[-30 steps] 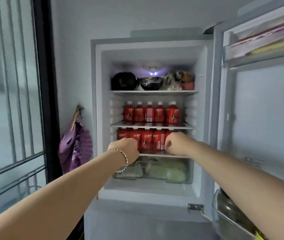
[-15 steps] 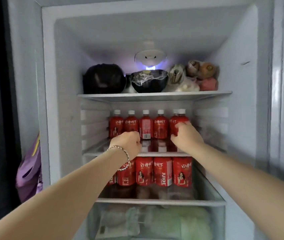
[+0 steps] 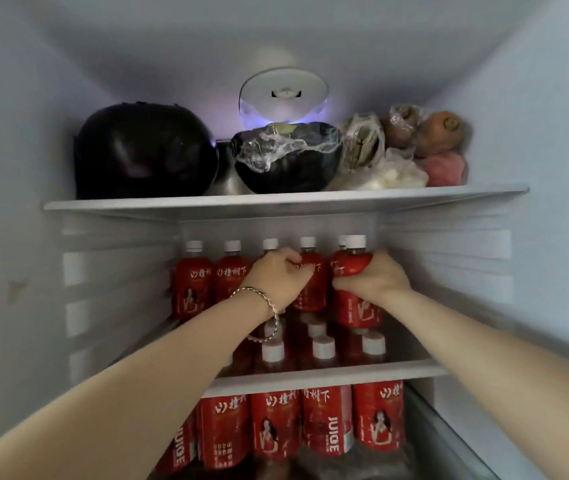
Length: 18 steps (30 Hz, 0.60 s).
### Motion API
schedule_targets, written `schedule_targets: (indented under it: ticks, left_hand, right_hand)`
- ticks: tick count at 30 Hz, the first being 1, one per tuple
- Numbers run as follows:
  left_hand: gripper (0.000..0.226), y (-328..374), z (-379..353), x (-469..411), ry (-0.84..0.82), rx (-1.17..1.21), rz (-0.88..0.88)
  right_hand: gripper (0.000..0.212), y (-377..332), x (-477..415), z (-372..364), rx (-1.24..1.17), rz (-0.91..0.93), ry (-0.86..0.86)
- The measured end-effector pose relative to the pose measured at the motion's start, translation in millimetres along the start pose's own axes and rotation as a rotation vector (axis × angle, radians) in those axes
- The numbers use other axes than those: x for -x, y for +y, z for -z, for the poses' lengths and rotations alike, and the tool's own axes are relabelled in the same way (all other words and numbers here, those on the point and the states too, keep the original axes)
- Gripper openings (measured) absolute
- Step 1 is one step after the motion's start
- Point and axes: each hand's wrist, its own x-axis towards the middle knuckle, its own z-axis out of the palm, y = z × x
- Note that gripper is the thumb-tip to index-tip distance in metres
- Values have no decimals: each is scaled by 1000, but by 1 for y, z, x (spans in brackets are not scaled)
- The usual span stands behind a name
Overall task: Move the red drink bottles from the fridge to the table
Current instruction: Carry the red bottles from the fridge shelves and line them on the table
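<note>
Red drink bottles [image 3: 193, 285] are found upright in a row on the middle shelf [image 3: 328, 377] of the fridge [image 3: 33, 133], with more on the shelf below. The left hand [image 3: 276, 278] is curled round the 4th bottle [image 3: 312, 296] at its shoulder. The right hand [image 3: 376, 280] is wrapped round the front right bottle [image 3: 359, 315] at its upper body. The bottles are judged full, fairly heavy, of slightly yielding plastic and possibly slick from the cold. A grip round the labelled waist is advised.

One head-worn wide-angle view, very near the open fridge [image 3: 16, 202], facing straight into its back wall, set just above the middle shelf [image 3: 328, 377], top shelf [image 3: 276, 202] higher still.
</note>
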Motion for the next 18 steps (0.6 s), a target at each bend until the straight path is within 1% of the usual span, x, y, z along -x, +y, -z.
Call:
schedule_targets:
  ticks: [2,3,4,5,7,8,9,10,11,12,13,15,16,17,18]
  left_hand:
    - [46,6,-1,-8,14,84,-9]
    - [51,10,-1,-11,23,123,-7]
    - [51,12,-1,-15,32,152,-3]
    - [44,14,-1,-18,53,163,0]
    - [23,11,2,-22,137,168,18]
    - [23,9,4,-23,177,177,38]
    - [24,6,7,-24,203,183,58]
    - [24,3,9,-24,219,185,79]
    - [23,0,11,-23,240,175,97]
    - [22,-3,13,-22,264,162,114]
    - [22,-5,15,-22,292,153,123]
    - [21,-9,17,-21,313,149,130]
    - [20,-12,17,-21,317,148,130]
    - [18,-14,16,-21,324,148,129]
    - [17,-15,15,-21,330,151,129]
  right_hand:
    - [74,-10,13,-7,-44,94,-82]
    - [73,-17,22,-11,-63,156,-132]
    - [70,-22,31,-16,-84,224,-178]
    - [67,-28,38,-22,-111,293,-207]
    - [65,-40,48,-27,-146,389,-265]
    - [66,-44,46,-27,-168,416,-331]
    - [61,-47,41,-24,-200,435,-438]
    - [51,-48,34,-16,-203,431,-563]
    - [43,-48,26,-8,-196,401,-674]
    - [41,-48,17,-1,-173,358,-707]
    - [45,-46,5,3,-144,338,-625]
    - [52,-42,-21,5,64,330,-225]
    - [54,-42,-30,3,170,311,-73]
    - [54,-42,-37,-1,259,279,12]
    - [55,-43,-45,-6,331,240,36]
